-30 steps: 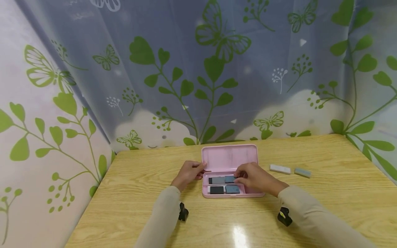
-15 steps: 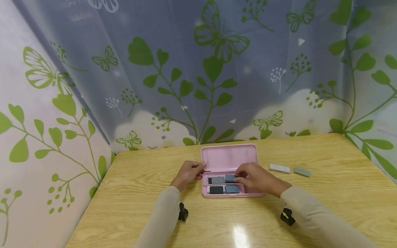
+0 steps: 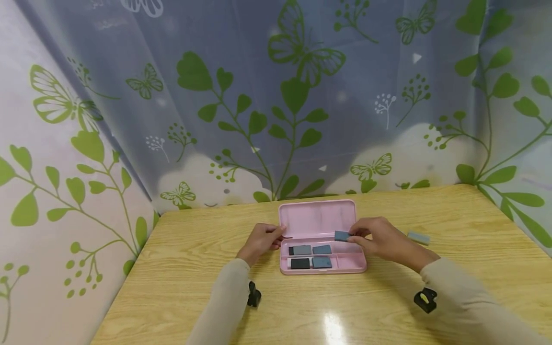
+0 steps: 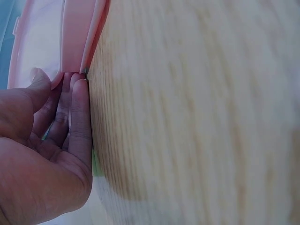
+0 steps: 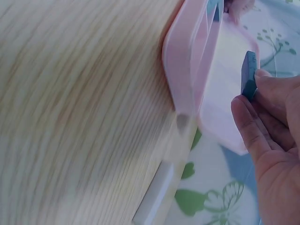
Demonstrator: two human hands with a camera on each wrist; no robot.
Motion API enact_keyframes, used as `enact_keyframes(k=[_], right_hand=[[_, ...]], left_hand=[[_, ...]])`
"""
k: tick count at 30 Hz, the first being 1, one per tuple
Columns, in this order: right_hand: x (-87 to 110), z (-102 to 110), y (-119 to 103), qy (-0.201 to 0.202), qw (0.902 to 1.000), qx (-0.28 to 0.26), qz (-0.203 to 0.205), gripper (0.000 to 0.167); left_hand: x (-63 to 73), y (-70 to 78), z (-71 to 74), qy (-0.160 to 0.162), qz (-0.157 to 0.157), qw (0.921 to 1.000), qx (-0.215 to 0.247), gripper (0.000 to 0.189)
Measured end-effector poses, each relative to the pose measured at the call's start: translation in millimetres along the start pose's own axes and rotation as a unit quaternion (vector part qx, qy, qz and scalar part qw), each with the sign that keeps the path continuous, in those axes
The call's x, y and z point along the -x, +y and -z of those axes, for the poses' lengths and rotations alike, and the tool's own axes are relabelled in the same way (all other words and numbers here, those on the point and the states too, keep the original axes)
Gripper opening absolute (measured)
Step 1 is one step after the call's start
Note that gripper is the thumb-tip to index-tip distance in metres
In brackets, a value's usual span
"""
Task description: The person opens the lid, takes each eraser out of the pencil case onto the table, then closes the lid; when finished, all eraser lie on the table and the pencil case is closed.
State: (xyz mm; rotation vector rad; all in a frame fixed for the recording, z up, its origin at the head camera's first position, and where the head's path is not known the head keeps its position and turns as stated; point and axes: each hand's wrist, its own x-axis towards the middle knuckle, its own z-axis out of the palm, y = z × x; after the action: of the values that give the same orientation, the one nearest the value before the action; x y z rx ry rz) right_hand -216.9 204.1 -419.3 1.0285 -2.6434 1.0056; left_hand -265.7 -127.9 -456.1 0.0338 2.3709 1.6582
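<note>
A pink pencil case (image 3: pixel 352 262) lies with its lid (image 3: pixel 319 218) swung back. At the case's left side, my left hand (image 3: pixel 260 239) pinches the lid's edge near the hinge, thumb on the inner face. My right hand (image 3: pixel 385 242) pinches a blue-grey eraser (image 3: pixel 342 235) between thumb and fingers, raised above the right part of the case; the right wrist view shows this eraser (image 5: pixel 248 75) too. Inside the case sit a grey eraser with a dark end (image 3: pixel 300 250), a black-and-white eraser (image 3: pixel 300 263) and two blue-grey erasers, one upper (image 3: pixel 322 249), one lower (image 3: pixel 321 262).
On the wooden table (image 3: pixel 189 268), right of the case, lies a grey-blue eraser (image 3: pixel 418 238). A white eraser (image 5: pixel 154 192) shows in the right wrist view; in the head view my right hand hides it. Patterned curtains (image 3: pixel 241 120) border the table's back and sides.
My right hand has come up and to the right out of the case's upper compartment, bringing out a blue-grey eraser. The left hand keeps its place on the lid.
</note>
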Motion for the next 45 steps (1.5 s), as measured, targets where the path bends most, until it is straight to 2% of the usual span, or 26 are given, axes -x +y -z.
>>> enact_keyframes(k=[13,26,39,45], right_hand=[[35.9,23,22,0.041,0.9981,0.030,-0.035,0.008],[56.8,23,41,0.003,0.9946,0.026,-0.101,0.010],[58.4,22,43,0.006,0.9964,0.039,-0.075,0.010],[50.5,26,37,0.024,0.9963,0.047,-0.068,0.015]], left_hand=[[-0.8,-4.2,0.8,-0.004,0.003,1.0000,-0.001,0.033],[-3.4,-6.7,-1.8,0.007,0.005,1.0000,-0.004,0.032],[-2.9,-3.6,-1.4,0.004,0.006,1.0000,-0.004,0.032],[-3.0,-1.6,-1.1,0.005,0.007,0.9999,-0.007,0.033]])
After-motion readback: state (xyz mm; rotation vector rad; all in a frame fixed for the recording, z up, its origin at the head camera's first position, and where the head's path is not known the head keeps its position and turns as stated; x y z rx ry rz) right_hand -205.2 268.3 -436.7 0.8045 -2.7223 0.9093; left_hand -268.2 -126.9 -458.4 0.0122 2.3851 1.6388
